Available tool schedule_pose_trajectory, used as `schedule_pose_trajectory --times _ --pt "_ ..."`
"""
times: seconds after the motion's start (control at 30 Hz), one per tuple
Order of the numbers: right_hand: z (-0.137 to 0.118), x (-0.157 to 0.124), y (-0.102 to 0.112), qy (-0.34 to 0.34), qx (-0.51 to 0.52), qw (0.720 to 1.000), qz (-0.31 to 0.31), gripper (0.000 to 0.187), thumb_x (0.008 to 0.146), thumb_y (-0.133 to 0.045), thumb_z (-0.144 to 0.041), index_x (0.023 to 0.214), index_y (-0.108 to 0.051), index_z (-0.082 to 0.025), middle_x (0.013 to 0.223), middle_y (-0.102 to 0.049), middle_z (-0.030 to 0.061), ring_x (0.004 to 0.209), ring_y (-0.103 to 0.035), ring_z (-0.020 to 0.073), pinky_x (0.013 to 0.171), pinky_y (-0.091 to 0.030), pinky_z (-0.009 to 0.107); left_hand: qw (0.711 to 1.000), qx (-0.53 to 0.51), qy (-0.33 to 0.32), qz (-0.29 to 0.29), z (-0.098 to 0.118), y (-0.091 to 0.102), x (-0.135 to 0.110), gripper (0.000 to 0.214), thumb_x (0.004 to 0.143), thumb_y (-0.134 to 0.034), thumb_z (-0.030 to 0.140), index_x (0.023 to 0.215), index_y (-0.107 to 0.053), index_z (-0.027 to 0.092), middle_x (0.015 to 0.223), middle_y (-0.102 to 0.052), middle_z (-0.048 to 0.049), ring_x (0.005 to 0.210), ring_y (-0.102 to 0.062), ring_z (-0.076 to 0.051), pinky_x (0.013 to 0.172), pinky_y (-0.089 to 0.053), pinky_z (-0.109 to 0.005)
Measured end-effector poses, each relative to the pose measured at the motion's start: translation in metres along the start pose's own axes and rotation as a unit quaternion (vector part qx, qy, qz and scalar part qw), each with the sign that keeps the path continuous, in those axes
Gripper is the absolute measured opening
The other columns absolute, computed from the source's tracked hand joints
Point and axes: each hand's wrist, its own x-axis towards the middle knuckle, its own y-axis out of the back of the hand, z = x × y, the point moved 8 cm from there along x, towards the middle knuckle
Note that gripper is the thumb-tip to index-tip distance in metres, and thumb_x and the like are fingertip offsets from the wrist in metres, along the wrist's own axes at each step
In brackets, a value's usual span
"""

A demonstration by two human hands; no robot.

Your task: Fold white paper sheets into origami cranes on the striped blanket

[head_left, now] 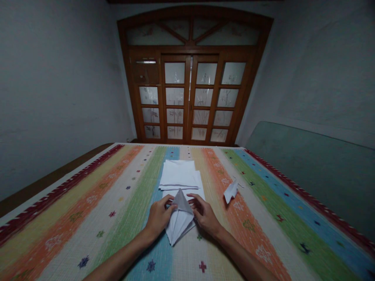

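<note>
A partly folded sheet of white paper (179,226) lies in front of me, kite-shaped, its pointed grey-shaded flap toward the far side and a narrow tip toward me. My left hand (160,210) pinches its left edge between thumb and fingers. On the opposite side, my right hand (203,212) curves around the right edge, thumb and fingertips against the paper. Just beyond the fold sits a stack of white paper sheets (178,171). Off to the right stands a small folded white paper figure (231,192), apart from both hands.
A striped, multicoloured cloth (123,226) covers the table. Beyond its far edge is a wooden double door (190,97) with glass panes. A pale green panel (307,164) leans along the right wall, and a plain wall (58,86) runs on the left.
</note>
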Motion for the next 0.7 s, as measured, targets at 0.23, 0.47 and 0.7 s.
schedule_pose_trajectory --times 0.23,0.47,0.7 --pt "0.000 -0.001 -0.005 0.002 0.033 0.999 -0.041 0.045 0.087 -0.063 -0.036 0.128 -0.055 -0.019 0.102 -0.071 0.0099 0.089 -0.067 0.0227 0.080 -0.052 0.035 0.999 0.022 -0.017 0.033 0.000 0.005 0.000 0.012 0.078 -0.064 0.027 0.083 -0.074 0.021 0.081 -0.071 -0.0046 0.081 -0.068 -0.025 0.077 -0.049 -0.033" --pt "-0.002 -0.002 -0.004 0.006 0.052 0.996 -0.066 0.049 0.088 -0.062 -0.042 0.130 -0.055 -0.018 0.101 -0.071 0.0109 0.093 -0.067 0.0246 0.082 -0.052 0.037 0.997 -0.081 -0.012 -0.002 -0.002 -0.002 0.001 0.011 0.080 -0.062 0.026 0.085 -0.071 0.020 0.083 -0.076 -0.0032 0.079 -0.071 -0.023 0.075 -0.051 -0.030" --pt "-0.001 -0.001 -0.004 -0.013 0.028 0.999 -0.041 0.049 0.082 -0.067 -0.031 0.128 -0.057 -0.020 0.099 -0.067 0.0072 0.081 -0.064 0.0187 0.074 -0.051 0.031 0.995 -0.097 -0.016 -0.002 -0.003 -0.005 0.001 0.011 0.080 -0.065 0.027 0.085 -0.071 0.020 0.080 -0.076 -0.0028 0.075 -0.070 -0.022 0.071 -0.050 -0.028"
